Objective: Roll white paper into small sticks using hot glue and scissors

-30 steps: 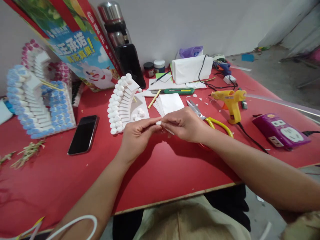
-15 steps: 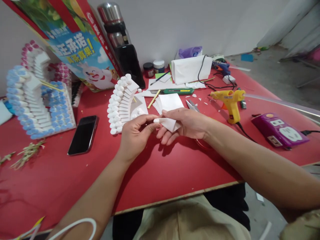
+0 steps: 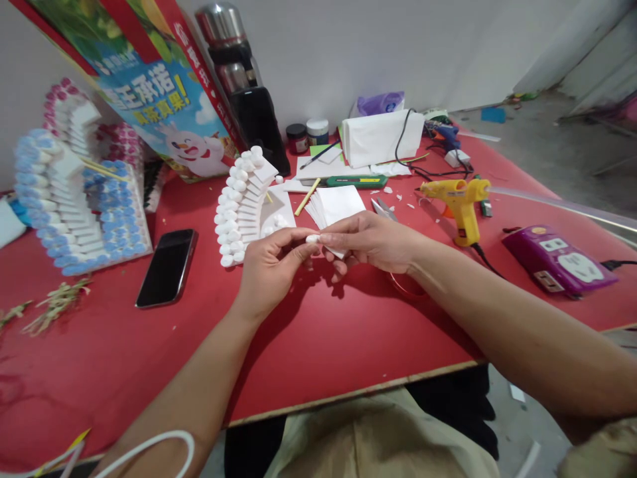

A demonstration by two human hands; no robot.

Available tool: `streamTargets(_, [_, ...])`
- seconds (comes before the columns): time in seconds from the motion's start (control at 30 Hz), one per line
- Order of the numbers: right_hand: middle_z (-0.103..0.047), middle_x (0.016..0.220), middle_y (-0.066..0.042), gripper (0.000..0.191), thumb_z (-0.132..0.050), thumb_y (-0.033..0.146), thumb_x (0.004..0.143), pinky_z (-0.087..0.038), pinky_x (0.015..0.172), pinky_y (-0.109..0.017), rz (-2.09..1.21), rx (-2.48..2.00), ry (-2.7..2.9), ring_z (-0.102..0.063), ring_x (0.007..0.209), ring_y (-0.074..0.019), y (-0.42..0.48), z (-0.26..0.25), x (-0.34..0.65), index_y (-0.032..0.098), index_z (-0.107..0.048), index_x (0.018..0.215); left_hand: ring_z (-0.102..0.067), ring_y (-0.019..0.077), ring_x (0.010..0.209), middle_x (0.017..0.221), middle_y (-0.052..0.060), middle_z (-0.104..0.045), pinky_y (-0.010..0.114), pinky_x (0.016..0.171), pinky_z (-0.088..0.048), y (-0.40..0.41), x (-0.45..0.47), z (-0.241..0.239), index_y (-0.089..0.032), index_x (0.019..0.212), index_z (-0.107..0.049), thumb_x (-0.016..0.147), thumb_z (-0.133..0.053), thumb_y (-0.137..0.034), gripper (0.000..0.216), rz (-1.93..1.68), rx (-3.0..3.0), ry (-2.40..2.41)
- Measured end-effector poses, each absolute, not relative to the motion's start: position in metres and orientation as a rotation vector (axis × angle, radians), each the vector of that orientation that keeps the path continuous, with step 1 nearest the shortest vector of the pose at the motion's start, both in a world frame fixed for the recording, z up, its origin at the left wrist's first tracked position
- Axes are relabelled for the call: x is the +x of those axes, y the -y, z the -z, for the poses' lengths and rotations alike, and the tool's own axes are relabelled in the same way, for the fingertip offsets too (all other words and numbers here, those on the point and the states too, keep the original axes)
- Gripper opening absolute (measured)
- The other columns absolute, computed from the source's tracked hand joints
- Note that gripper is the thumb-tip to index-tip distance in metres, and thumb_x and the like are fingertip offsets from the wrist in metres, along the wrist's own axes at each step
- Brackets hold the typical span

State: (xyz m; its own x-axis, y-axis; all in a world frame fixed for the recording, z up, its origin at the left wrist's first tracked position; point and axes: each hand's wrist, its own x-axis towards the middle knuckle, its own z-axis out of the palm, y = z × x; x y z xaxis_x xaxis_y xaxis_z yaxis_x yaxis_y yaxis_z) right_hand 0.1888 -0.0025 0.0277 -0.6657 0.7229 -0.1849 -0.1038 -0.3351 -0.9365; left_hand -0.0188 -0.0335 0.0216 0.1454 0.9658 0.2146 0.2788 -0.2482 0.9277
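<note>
Between the fingers of both hands is a white paper roll point(image 3: 312, 239) with a rounded end. My left hand point(image 3: 273, 267) is closed, thumb and forefinger pinching that end. On the other side my right hand point(image 3: 371, 242) is closed on the roll too, and a flat white corner of the sheet point(image 3: 337, 253) shows below its thumb. The fingers hide most of the roll. Just behind the hands lies a stack of white square sheets point(image 3: 342, 202). Beyond my left hand stands a curved white model point(image 3: 241, 209) edged with rounded white pieces.
A phone point(image 3: 166, 269) and a blue-and-white model point(image 3: 74, 202) are to the left on the red table point(image 3: 318, 352). Scissors point(image 3: 383, 209), a green utility knife point(image 3: 355, 181), a yellow glue gun point(image 3: 458, 202) and a purple power strip point(image 3: 560, 259) lie to the right.
The white sheet's loose part, spread over my right fingers before, is now mostly wrapped up and hidden. My right thumb has moved left to the rounded end, and the right fingers have curled in.
</note>
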Motion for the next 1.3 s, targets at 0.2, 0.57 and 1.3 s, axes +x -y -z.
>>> streamTargets(0.2, [-0.067, 0.071, -0.002, 0.038, -0.070, 0.049, 0.091, -0.050, 0.058, -0.026, -1.550, -0.991, 1.741, -0.062, 0.057, -0.0118, 0.009, -0.033, 0.182, 0.013, -0.077, 0.089, -0.067, 0.0127, 0.063, 0.077, 0.003, -0.075, 0.023, 0.063, -0.056, 0.032, -0.021, -0.016, -0.019, 0.095, -0.080, 0.085, -0.078, -0.035, 0.019, -1.166, 1.570, -1.215])
streamTargets(0.57, [-0.060, 0.059, 0.000, 0.026, -0.055, 0.027, 0.095, -0.031, 0.059, -0.027, -0.607, -1.093, 2.110, -0.047, 0.056, -0.0118, 0.020, -0.027, 0.174, 0.016, -0.066, 0.075, -0.068, 0.0133, 0.059, 0.070, 0.001, -0.074, 0.023, 0.062, -0.057, 0.037, -0.013, -0.023, -0.018, 0.087, -0.079, 0.081, -0.081, -0.029, 0.012, -1.208, 1.587, -1.260])
streamTargets(1.3, [-0.068, 0.070, -0.003, 0.027, -0.050, 0.024, 0.098, -0.036, 0.064, -0.027, -0.600, -0.971, 2.217, -0.057, 0.063, -0.0138, 0.019, -0.029, 0.177, 0.016, -0.067, 0.078, -0.074, 0.0183, 0.064, 0.074, 0.003, -0.078, 0.028, 0.066, -0.062, 0.036, -0.016, -0.020, -0.018, 0.100, -0.082, 0.082, -0.080, -0.026, 0.020, -1.147, 1.500, -1.177])
